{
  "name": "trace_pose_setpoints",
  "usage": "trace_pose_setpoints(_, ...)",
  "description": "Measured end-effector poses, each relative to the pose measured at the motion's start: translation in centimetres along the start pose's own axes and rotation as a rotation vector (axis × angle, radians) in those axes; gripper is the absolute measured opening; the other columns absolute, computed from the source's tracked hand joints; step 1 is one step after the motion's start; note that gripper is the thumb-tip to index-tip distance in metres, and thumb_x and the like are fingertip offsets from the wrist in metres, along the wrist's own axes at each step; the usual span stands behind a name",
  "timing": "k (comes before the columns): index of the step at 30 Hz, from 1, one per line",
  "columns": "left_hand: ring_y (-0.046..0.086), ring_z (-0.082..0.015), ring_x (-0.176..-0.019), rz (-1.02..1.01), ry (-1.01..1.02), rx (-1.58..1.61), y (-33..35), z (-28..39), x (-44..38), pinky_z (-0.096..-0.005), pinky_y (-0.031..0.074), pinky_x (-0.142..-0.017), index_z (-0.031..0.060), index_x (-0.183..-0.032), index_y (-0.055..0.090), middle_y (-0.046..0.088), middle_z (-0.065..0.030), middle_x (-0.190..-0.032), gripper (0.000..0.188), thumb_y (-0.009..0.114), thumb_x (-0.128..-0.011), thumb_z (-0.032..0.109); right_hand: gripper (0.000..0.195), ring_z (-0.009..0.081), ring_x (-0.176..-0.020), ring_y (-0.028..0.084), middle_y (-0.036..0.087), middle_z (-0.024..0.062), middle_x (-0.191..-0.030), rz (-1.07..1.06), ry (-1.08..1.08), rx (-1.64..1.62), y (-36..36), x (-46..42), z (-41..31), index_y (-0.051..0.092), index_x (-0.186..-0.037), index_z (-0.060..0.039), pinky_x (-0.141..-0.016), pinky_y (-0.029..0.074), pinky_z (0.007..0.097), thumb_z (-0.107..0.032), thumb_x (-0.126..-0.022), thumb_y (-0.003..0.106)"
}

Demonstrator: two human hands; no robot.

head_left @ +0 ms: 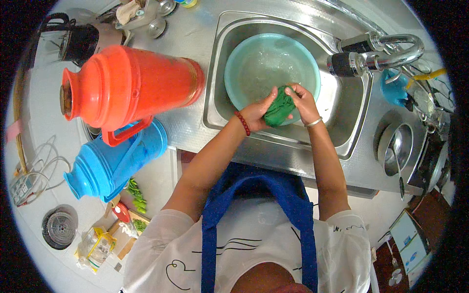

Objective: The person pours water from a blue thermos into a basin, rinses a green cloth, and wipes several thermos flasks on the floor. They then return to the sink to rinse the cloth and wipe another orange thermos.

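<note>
Both hands grip a bunched green cloth (281, 108) over the near rim of a pale turquoise basin (228, 78). My left hand (256, 111), with a red bead bracelet at the wrist, supports the cloth from the left and below. On the other side my right hand (305, 104), wearing a pale bangle, presses its thumb onto the cloth's top. Cloudy water (269, 64) fills much of the basin, with a few bright bubbles or glints on it. The basin stands inside a stainless steel sink (344, 106).
A chrome faucet (399, 40) arches at the sink's right. Red (146, 80) and blue (121, 157) thermos flasks stand left. A metal bowl (395, 146) holding a long-handled utensil sits on the right counter. Green vegetables (136, 194) lie at the lower left.
</note>
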State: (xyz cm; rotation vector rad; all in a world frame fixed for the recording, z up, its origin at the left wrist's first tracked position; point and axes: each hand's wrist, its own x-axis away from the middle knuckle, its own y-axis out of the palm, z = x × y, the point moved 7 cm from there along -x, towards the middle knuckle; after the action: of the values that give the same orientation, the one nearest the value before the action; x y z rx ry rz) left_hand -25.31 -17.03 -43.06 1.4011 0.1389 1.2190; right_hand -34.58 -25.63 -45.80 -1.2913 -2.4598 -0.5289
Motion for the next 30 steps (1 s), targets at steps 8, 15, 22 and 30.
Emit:
trace_pose_setpoints(8,0.066,-0.0175,-0.086,0.169,0.172,0.15,-2.8,-1.3,1.3,-0.0308,0.055,-0.062,0.0145,-0.12,0.058,0.066,-0.0028,-0.108,0.039,0.059,-0.093,0.043,0.059,0.0259,-0.11,0.058,0.062,0.0185,-0.119,0.809,-0.309,0.818,-6.7,2.1,0.6,0.056,-0.125,0.0001,-0.093,0.048,0.0384,-0.039,-0.083,0.073)
trace_pose_setpoints(15,0.061,-0.0197,-0.093,0.366,0.297,0.324,-9.1,0.2,6.8,-0.0484,0.054,-0.083,0.0123,-0.115,0.056,0.06,-0.0055,-0.102,0.044,0.068,-0.086,0.044,0.047,0.036,-0.091,0.066,0.067,0.023,-0.096,0.591,0.177,0.807,-11.5,0.5,8.7,0.057,-0.101,0.0052,-0.08,0.052,0.0433,-0.026,-0.071,0.077)
trace_pose_setpoints(22,0.064,-0.0231,-0.087,0.259,0.381,0.455,-11.3,0.8,8.9,-0.0498,0.051,-0.092,0.0102,-0.111,0.06,0.064,-0.0074,-0.086,0.036,0.06,-0.092,0.041,0.032,0.0421,-0.079,0.064,0.064,0.0259,-0.083,0.606,-0.124,1.024,-9.6,2.0,-1.6,0.056,-0.095,0.0052,-0.072,0.05,0.0462,-0.014,-0.073,0.067)
trace_pose_setpoints(30,0.061,-0.0219,-0.09,0.112,0.412,0.475,-10.4,1.0,9.3,-0.0492,0.049,-0.093,0.0124,-0.107,0.058,0.061,-0.0072,-0.092,0.035,0.066,-0.089,0.041,0.023,0.0478,-0.078,0.063,0.061,0.0317,-0.093,0.514,-0.284,1.444,2.3,2.6,-13.6,0.047,-0.098,0.0014,-0.071,0.052,0.0531,-0.006,-0.078,0.057)
